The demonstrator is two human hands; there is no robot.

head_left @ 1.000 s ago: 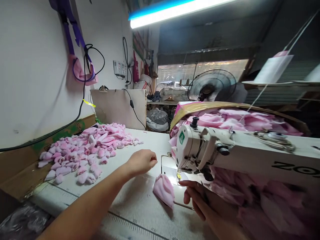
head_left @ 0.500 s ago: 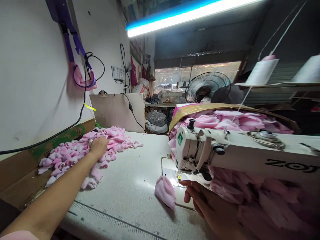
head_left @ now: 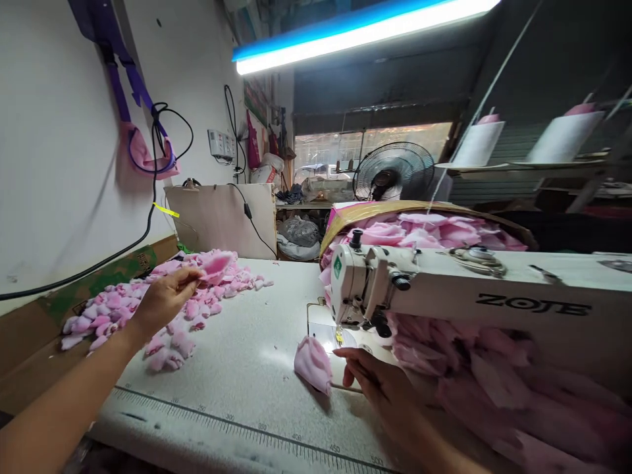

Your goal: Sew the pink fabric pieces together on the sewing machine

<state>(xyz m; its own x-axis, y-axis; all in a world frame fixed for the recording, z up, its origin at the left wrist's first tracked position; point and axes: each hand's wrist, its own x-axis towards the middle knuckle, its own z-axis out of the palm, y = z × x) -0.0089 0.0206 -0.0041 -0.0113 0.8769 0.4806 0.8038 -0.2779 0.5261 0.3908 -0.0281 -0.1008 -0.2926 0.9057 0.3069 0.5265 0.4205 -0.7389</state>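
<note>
**Pinch Grip on a Pink Fabric Piece (head_left: 220, 264), Left of the Sewing Machine (head_left: 439, 293)**

The pink fabric piece is well left of the sewing machine, at the top of a pile of small pink pieces (head_left: 106, 309). The left hand (head_left: 165, 299) has thumb and fingertips closed on its near edge. For good handling, pinch only the edge, check that no neighbouring piece clings to it, and raise it clear of the pile without dragging.

A second pink piece (head_left: 312, 365) lies on the table (head_left: 237, 342), just left of the machine's presser foot (head_left: 339, 337); neither hand touches it. The right hand (head_left: 378, 378) is in front of the machine, near the foot, with index fingertip and thumb apart. Whether its curled fingers hold anything cannot be told. Caution: keep that index fingertip clear of the needle area.

More pink fabric (head_left: 494, 388) is heaped under and right of the machine arm. Behind the machine stand a filled container (head_left: 395, 207), a fan (head_left: 392, 172) and, to the right, thread cones (head_left: 478, 143).
</note>
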